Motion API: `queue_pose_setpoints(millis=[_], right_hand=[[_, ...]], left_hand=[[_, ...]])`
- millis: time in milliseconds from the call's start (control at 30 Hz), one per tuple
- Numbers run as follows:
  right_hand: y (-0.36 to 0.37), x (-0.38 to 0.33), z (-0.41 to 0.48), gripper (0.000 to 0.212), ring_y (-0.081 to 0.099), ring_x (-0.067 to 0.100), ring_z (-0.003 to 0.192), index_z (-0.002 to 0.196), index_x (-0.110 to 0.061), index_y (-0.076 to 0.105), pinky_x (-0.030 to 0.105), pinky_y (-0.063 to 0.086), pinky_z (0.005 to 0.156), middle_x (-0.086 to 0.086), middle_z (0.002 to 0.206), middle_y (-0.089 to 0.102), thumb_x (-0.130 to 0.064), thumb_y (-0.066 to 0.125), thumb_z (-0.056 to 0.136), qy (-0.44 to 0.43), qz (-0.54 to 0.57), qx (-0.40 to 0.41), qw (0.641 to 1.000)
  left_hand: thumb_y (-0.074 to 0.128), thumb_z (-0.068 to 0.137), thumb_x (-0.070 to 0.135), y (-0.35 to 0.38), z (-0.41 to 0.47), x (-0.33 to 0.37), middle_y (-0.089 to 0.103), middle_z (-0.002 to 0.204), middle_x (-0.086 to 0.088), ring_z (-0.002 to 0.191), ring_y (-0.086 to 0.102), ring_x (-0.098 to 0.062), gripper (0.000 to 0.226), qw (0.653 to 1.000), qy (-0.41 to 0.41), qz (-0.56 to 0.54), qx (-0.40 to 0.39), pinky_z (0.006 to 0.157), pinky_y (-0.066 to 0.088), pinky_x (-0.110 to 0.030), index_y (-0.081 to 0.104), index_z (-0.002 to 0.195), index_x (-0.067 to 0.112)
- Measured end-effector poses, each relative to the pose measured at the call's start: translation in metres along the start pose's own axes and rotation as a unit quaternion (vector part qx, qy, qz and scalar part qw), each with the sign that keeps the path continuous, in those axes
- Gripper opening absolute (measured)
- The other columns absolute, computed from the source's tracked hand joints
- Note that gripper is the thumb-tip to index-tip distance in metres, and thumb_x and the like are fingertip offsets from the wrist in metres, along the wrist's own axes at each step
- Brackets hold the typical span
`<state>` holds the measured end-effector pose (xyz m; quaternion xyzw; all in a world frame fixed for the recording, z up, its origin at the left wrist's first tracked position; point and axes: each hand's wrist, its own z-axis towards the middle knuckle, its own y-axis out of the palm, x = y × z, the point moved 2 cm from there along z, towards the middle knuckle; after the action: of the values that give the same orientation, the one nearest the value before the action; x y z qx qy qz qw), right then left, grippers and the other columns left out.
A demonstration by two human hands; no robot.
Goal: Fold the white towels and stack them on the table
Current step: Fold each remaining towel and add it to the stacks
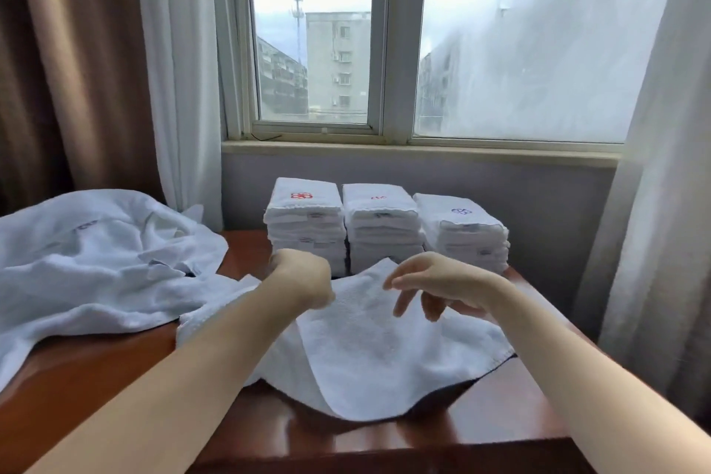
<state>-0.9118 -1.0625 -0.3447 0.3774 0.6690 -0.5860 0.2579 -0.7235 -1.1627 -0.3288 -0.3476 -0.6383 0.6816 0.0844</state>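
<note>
Three folded stacks [381, 227] stand at the back of the surface [500, 416], one towel [377, 342] lies unfolded under the relaxed, empty right hand [434, 285] and the left hand [304, 279], whose fingers are hidden, and a crumpled heap [96, 262] remains unfolded.

A white towel [369, 350] is laid rumpled on the wooden table [511, 416]. Above its far edge the left hand [302, 281] is held, wrist bent, fingers hidden; a grip cannot be told. Over its far right part the right hand [434, 287] is held with fingers drooping loosely, nothing in them. Behind the towel three stacks of folded towels [379, 227] are lined up; to its left unfolded towels [88, 269] are heaped.
</note>
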Motion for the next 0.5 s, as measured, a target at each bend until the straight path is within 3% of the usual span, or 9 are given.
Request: queue_pose_setpoints(millis=[67, 133, 167, 233, 300, 333, 400, 467, 500], right_hand=[[-0.01, 0.019, 0.006, 0.02, 0.059, 0.016, 0.05, 0.106, -0.016, 0.068, 0.027, 0.045, 0.049, 0.006, 0.084, 0.076, -0.015, 0.052, 0.095, -0.001, 0.034, 0.152, 0.988], [-0.015, 0.042, 0.015, 0.023, 0.065, 0.017, 0.062, 0.105, -0.016, 0.068, 0.032, 0.05, 0.061, 0.004, 0.087, 0.074, -0.01, 0.05, 0.092, 0.011, 0.015, 0.244, 0.97], [-0.016, 0.054, 0.02, 0.024, 0.066, 0.015, 0.072, 0.106, -0.018, 0.067, 0.033, 0.052, 0.069, 0.002, 0.094, 0.074, -0.011, 0.051, 0.09, 0.018, -0.011, 0.263, 0.965], [-0.014, 0.073, 0.029, 0.03, 0.065, 0.013, 0.097, 0.115, -0.024, 0.066, 0.03, 0.052, 0.085, -0.002, 0.112, 0.069, -0.015, 0.055, 0.089, 0.034, -0.055, 0.263, 0.963], [-0.01, 0.088, 0.037, 0.039, 0.059, 0.013, 0.116, 0.13, -0.025, 0.06, 0.03, 0.048, 0.097, -0.002, 0.128, 0.063, -0.021, 0.057, 0.091, 0.044, -0.061, 0.254, 0.964], [-0.008, 0.093, 0.04, 0.042, 0.056, 0.013, 0.121, 0.135, -0.024, 0.056, 0.03, 0.045, 0.101, -0.001, 0.133, 0.06, -0.024, 0.057, 0.093, 0.044, -0.058, 0.251, 0.965], [-0.006, 0.1, 0.048, 0.045, 0.055, 0.013, 0.12, 0.141, -0.024, 0.05, 0.031, 0.043, 0.103, -0.001, 0.136, 0.057, -0.029, 0.054, 0.096, 0.04, -0.03, 0.245, 0.968], [-0.008, 0.102, 0.055, 0.04, 0.057, 0.012, 0.111, 0.137, -0.023, 0.053, 0.033, 0.046, 0.099, -0.002, 0.131, 0.059, -0.034, 0.049, 0.099, 0.03, 0.009, 0.251, 0.967], [-0.011, 0.101, 0.058, 0.036, 0.058, 0.012, 0.109, 0.131, -0.021, 0.058, 0.035, 0.047, 0.098, -0.003, 0.126, 0.062, -0.035, 0.046, 0.101, 0.024, 0.017, 0.264, 0.964]], left_hand=[[0.045, 0.096, 0.035, -0.001, 0.013, 0.016, 0.059, 0.095, 0.002, 0.089, 0.056, -0.024, 0.022, 0.997, 0.019, -0.054, 0.06, 0.071, 0.04, -0.031, 0.058, 0.092, 0.018], [0.047, 0.095, 0.039, 0.003, 0.027, 0.031, 0.061, 0.109, 0.0, 0.099, 0.058, -0.024, 0.029, 0.987, 0.047, -0.128, 0.09, 0.072, 0.041, -0.032, 0.059, 0.112, 0.02], [0.048, 0.095, 0.042, 0.008, 0.035, 0.037, 0.059, 0.122, -0.001, 0.109, 0.057, -0.025, 0.039, 0.979, 0.061, -0.17, 0.091, 0.077, 0.044, -0.034, 0.054, 0.128, 0.023], [0.051, 0.095, 0.048, 0.024, 0.053, 0.05, 0.04, 0.15, -0.004, 0.133, 0.043, -0.025, 0.069, 0.958, 0.087, -0.261, 0.078, 0.097, 0.045, -0.04, 0.025, 0.153, 0.024], [0.054, 0.094, 0.05, 0.039, 0.068, 0.062, 0.017, 0.163, -0.003, 0.148, 0.022, -0.02, 0.088, 0.933, 0.101, -0.338, 0.069, 0.117, 0.027, -0.041, 0.002, 0.159, 0.02], [0.056, 0.093, 0.049, 0.046, 0.074, 0.067, 0.015, 0.164, -0.003, 0.15, 0.018, -0.019, 0.091, 0.923, 0.101, -0.363, 0.071, 0.121, 0.018, -0.041, -0.001, 0.158, 0.018], [0.061, 0.091, 0.04, 0.057, 0.081, 0.075, 0.033, 0.158, -0.002, 0.145, 0.03, -0.018, 0.086, 0.905, 0.102, -0.404, 0.086, 0.122, 0.013, -0.043, 0.012, 0.158, 0.019], [0.063, 0.083, 0.026, 0.06, 0.082, 0.079, 0.056, 0.14, 0.006, 0.13, 0.05, -0.012, 0.062, 0.867, 0.121, -0.467, 0.123, 0.116, 0.03, -0.039, 0.046, 0.143, 0.029], [0.06, 0.076, 0.025, 0.06, 0.08, 0.079, 0.064, 0.126, 0.012, 0.119, 0.058, -0.007, 0.049, 0.844, 0.137, -0.503, 0.127, 0.108, 0.041, -0.035, 0.061, 0.124, 0.039]])
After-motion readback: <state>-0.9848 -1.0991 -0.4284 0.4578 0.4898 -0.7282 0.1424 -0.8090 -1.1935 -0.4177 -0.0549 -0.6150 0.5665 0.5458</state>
